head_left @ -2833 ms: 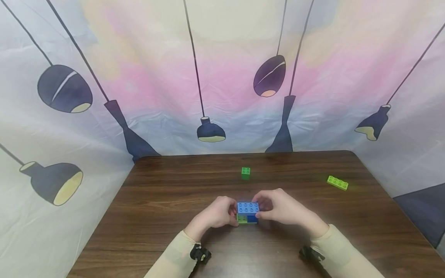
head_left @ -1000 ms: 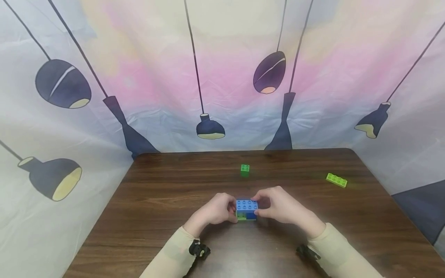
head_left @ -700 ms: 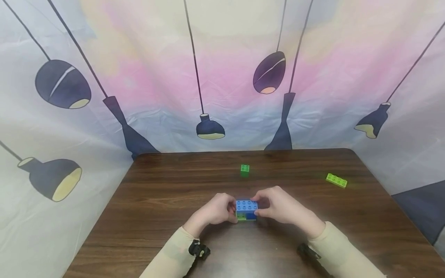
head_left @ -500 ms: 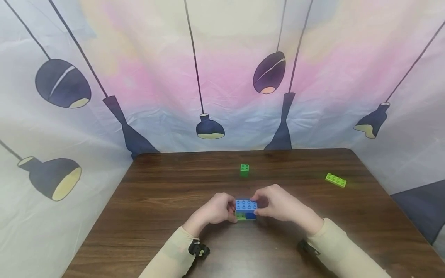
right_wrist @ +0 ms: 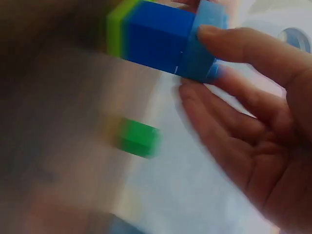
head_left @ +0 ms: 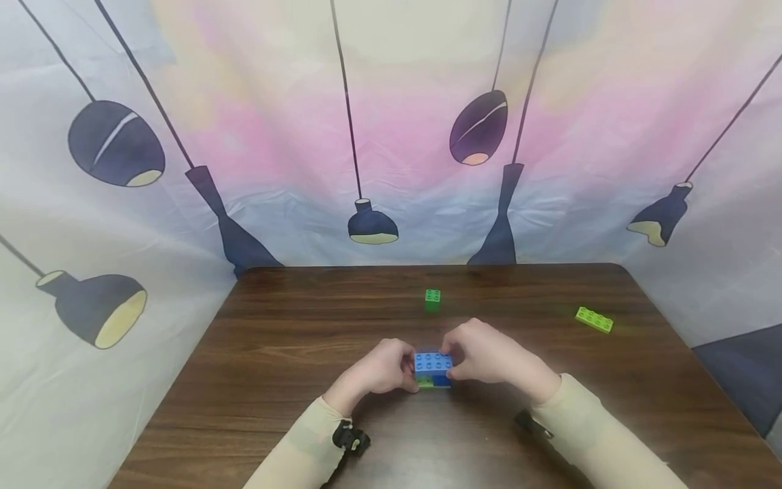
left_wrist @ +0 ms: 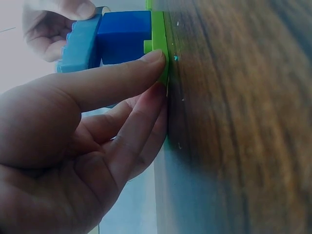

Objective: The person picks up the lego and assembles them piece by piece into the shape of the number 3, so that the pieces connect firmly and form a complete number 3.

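Note:
Both hands are at a small stack of toy building bricks in the middle of the table. A lime green plate (left_wrist: 159, 34) forms its base, with a dark blue brick (left_wrist: 126, 31) on its right part and bare studs on the left. On top lies a light blue studded brick (head_left: 433, 361), overhanging those bare studs. My left hand (head_left: 381, 368) pinches the left end of the lime plate between thumb and fingers, low by the table. My right hand (head_left: 489, 354) pinches the right end of the light blue brick, thumb in front and fingers behind.
A small green brick (head_left: 432, 300) stands behind the stack. A second lime green plate (head_left: 594, 319) lies at the far right of the brown wooden table (head_left: 293, 319). A printed cloth (head_left: 403, 136) hangs behind the table's back edge.
The right hand's wrist and forearm have swung left and turned a little while it keeps its pinch. The left hand and the stack stay in nearly the same place.

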Demonstrator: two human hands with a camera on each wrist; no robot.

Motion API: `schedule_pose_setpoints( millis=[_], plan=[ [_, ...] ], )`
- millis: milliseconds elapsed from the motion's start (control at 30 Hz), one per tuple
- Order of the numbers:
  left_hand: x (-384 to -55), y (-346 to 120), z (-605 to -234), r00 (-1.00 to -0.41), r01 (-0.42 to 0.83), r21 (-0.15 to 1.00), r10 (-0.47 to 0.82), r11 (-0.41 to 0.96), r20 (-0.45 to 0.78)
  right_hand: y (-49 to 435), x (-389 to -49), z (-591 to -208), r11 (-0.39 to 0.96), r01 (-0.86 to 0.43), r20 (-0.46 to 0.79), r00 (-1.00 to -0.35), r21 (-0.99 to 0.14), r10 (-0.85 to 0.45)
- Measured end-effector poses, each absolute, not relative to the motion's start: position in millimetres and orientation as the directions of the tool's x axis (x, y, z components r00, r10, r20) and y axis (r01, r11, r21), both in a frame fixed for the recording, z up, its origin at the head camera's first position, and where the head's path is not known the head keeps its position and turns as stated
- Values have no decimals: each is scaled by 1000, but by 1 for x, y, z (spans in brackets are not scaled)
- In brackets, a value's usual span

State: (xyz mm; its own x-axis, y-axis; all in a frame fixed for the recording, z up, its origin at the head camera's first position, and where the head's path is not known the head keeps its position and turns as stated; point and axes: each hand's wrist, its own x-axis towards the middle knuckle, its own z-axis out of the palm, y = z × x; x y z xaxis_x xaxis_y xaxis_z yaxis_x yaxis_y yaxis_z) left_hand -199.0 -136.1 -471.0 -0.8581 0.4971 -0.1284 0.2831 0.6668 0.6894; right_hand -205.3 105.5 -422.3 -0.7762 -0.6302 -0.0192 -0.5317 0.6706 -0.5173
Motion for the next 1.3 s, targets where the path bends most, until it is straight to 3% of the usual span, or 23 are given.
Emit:
schedule_pose_setpoints(
  millis=[200, 1300],
  plan=[
    [-198, -138, -471, -863, 279, 688, 490, 669, -127, 109, -203, -437, 631, -487, 15, -799, -604, -602],
    [-198, -140, -467, -848, 278, 691, 509, 667, -150, 112, -196, -442, 639, -419, 3, -838, -645, -545]
  ],
)
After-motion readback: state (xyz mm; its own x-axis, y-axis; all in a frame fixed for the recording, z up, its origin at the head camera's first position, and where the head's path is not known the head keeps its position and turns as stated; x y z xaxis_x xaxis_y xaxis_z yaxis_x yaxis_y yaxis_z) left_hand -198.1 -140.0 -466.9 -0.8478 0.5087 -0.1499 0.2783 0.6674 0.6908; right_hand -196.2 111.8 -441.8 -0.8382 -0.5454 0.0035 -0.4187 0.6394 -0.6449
